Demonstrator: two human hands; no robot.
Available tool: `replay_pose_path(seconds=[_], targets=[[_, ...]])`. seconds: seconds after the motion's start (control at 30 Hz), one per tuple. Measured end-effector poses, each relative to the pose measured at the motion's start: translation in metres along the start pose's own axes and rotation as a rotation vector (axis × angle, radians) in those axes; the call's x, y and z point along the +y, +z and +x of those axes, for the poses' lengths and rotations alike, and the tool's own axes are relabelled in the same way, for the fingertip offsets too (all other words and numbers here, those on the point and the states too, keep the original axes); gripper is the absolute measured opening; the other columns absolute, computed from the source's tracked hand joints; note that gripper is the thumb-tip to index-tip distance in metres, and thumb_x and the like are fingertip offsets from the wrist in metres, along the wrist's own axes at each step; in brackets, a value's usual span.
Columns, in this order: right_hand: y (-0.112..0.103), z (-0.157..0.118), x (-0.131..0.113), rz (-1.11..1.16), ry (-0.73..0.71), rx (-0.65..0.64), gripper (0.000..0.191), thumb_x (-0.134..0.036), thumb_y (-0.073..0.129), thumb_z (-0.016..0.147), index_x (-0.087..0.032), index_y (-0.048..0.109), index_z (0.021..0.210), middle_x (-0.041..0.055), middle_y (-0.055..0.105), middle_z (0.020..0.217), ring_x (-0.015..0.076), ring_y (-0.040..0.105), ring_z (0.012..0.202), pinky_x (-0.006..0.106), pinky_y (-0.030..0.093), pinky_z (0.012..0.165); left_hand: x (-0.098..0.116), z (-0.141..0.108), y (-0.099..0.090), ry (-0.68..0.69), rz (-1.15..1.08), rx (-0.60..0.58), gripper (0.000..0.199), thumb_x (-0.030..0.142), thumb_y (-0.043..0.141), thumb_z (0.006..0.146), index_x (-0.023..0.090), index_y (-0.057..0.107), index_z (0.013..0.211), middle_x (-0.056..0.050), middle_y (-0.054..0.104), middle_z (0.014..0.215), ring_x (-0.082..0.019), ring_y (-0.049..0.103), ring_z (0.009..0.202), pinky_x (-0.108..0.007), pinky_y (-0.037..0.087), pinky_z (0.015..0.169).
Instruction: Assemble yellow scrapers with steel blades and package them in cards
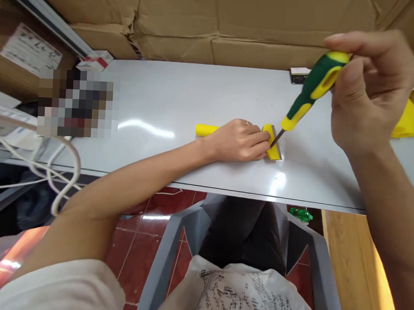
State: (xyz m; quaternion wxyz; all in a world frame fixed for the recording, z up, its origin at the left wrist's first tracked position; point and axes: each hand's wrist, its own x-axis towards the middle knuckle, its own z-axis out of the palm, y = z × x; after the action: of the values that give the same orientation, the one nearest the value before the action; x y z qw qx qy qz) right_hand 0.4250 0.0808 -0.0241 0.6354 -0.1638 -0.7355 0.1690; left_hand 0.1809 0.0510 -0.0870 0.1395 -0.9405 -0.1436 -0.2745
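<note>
On the white table lies a yellow scraper (274, 152) with a metal blade along its right end and a round yellow handle on the left. My left hand (244, 142) is closed over its middle and presses it to the tabletop, hiding that part. Above and to the right, my right hand (373, 85) pinches the top of a green and yellow screwdriver (309, 88) between thumb and fingers. The screwdriver slants down to the left, its tip at the scraper's head near my left fingertips. Whether the tip sits in a screw is too small to tell.
Cardboard (214, 16) stands along the table's (161, 97) back edge. Yellow pieces (412, 119) lie at the right, and a small black box (299, 75) is at the back. White cables (71, 161) loop at the left beside a cardboard box (28, 48).
</note>
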Motion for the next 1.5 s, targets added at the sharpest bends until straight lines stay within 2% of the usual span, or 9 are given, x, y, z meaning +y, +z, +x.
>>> replay_pose_path(seconds=[0.2,0.33,0.47,0.67,0.87,1.07,1.17,1.3,1.5], targets=[[0.01,-0.006,-0.005,0.148,0.15,-0.049,0.043,-0.061,0.084,0.091,-0.036,0.078,0.125,0.0034,0.074,0.121,0.0265,0.074,0.118,0.043,0.064,0.103,0.001,0.005,-0.009,0.211,0.197,0.138,0.029,0.021,0.059,0.109,0.018,0.065,0.081,-0.003,0.079,0.093,-0.013,0.071,0.072,-0.028,0.046,0.055],[0.016,-0.005,-0.002,0.215,0.088,0.045,0.042,-0.054,0.097,0.079,-0.035,0.074,0.108,-0.0031,0.07,0.11,0.0187,0.077,0.087,0.038,0.067,0.082,0.002,0.005,-0.008,0.195,0.235,0.131,0.03,0.021,0.058,0.109,0.019,0.064,0.079,-0.001,0.079,0.09,-0.012,0.069,0.068,-0.028,0.044,0.054],[0.016,-0.004,-0.003,0.099,0.049,0.042,0.033,-0.06,0.08,0.096,-0.035,0.084,0.116,0.0016,0.071,0.097,0.0173,0.07,0.081,0.034,0.06,0.07,0.001,0.006,-0.007,0.199,0.256,0.147,0.031,0.02,0.058,0.108,0.019,0.063,0.077,0.0,0.078,0.088,-0.011,0.068,0.066,-0.027,0.042,0.052],[0.006,-0.001,0.001,0.196,0.11,-0.1,0.037,-0.054,0.085,0.093,-0.035,0.075,0.124,0.0002,0.072,0.109,0.0201,0.072,0.102,0.036,0.064,0.086,0.002,0.007,-0.007,0.21,0.243,0.177,0.03,0.019,0.06,0.107,0.018,0.062,0.077,0.0,0.077,0.086,-0.01,0.068,0.065,-0.026,0.041,0.052],[-0.004,0.001,-0.004,0.11,0.021,-0.034,0.026,-0.049,0.087,0.093,-0.038,0.082,0.116,-0.003,0.077,0.106,0.0162,0.074,0.082,0.035,0.066,0.073,0.001,0.002,-0.002,0.148,0.251,0.055,0.033,0.025,0.052,0.111,0.02,0.063,0.08,0.0,0.076,0.084,-0.012,0.068,0.067,-0.028,0.042,0.055],[0.005,0.0,-0.003,0.263,0.071,-0.12,0.031,-0.039,0.087,0.095,-0.033,0.077,0.124,-0.0002,0.071,0.112,0.0281,0.082,0.11,0.045,0.071,0.092,0.001,0.003,-0.006,0.174,0.254,0.033,0.036,0.029,0.052,0.113,0.019,0.064,0.081,-0.002,0.078,0.089,-0.013,0.071,0.071,-0.029,0.045,0.055],[0.007,0.0,0.003,0.227,0.004,-0.061,0.038,-0.039,0.095,0.086,-0.033,0.078,0.12,-0.0039,0.066,0.112,0.0206,0.084,0.088,0.038,0.072,0.077,0.001,0.005,-0.008,0.18,0.238,0.063,0.035,0.026,0.053,0.113,0.019,0.063,0.08,-0.001,0.077,0.087,-0.013,0.07,0.069,-0.029,0.044,0.055],[0.005,-0.001,0.005,0.091,-0.176,-0.127,0.036,-0.055,0.071,0.105,-0.036,0.075,0.136,-0.0034,0.073,0.118,0.0122,0.077,0.087,0.031,0.067,0.078,0.001,0.005,-0.007,0.182,0.242,0.073,0.035,0.027,0.053,0.113,0.019,0.065,0.082,-0.001,0.078,0.087,-0.014,0.07,0.069,-0.03,0.044,0.054],[0.006,-0.003,-0.014,0.075,0.047,-0.161,0.037,-0.054,0.078,0.1,-0.034,0.074,0.132,0.0008,0.072,0.121,0.0199,0.076,0.106,0.035,0.067,0.088,0.002,0.007,-0.007,0.203,0.25,0.168,0.03,0.022,0.059,0.109,0.018,0.065,0.079,-0.001,0.079,0.088,-0.012,0.069,0.067,-0.028,0.044,0.053]])
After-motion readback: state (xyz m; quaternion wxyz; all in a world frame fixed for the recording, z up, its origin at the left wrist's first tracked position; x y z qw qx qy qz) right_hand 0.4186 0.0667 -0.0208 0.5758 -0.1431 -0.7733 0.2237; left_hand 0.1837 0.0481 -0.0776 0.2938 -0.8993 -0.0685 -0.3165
